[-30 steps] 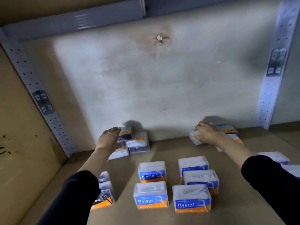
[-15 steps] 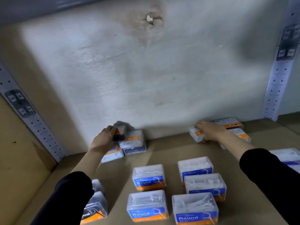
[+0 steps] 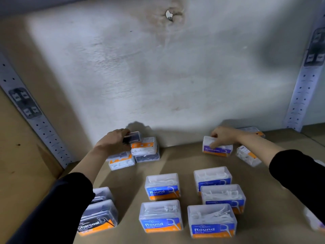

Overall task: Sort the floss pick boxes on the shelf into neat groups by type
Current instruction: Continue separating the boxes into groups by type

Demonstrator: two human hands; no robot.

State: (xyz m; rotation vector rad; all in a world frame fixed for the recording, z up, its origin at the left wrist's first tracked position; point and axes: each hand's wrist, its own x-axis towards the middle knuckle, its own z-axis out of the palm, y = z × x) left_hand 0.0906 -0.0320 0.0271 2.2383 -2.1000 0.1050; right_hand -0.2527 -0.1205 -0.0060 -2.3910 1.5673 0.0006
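Fingers (image 3: 214,143) grasp: left hand (image 3: 112,143) dark box (image 3: 135,136), right hand (image 3: 226,136) Smooth box (image 3: 222,150), behind Round boxes (image 3: 162,190).

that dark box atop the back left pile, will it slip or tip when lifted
Probably light: the dark box is small plastic, held in the left hand alone. Likely stiff but slick: hard glossy shell. It sits tilted on stacked boxes, which may shift.

Two hands reach to the back of a wooden shelf (image 3: 177,161) holding floss pick boxes.
The left hand (image 3: 114,143) grips a dark box (image 3: 134,136) atop a small pile (image 3: 145,151) against the back wall (image 3: 158,76). The right hand (image 3: 224,136) holds a purple "Smooth" box (image 3: 217,150). Blue "Round" boxes (image 3: 161,219) stand in front, with a "Charcoal" box (image 3: 98,220) at near left.
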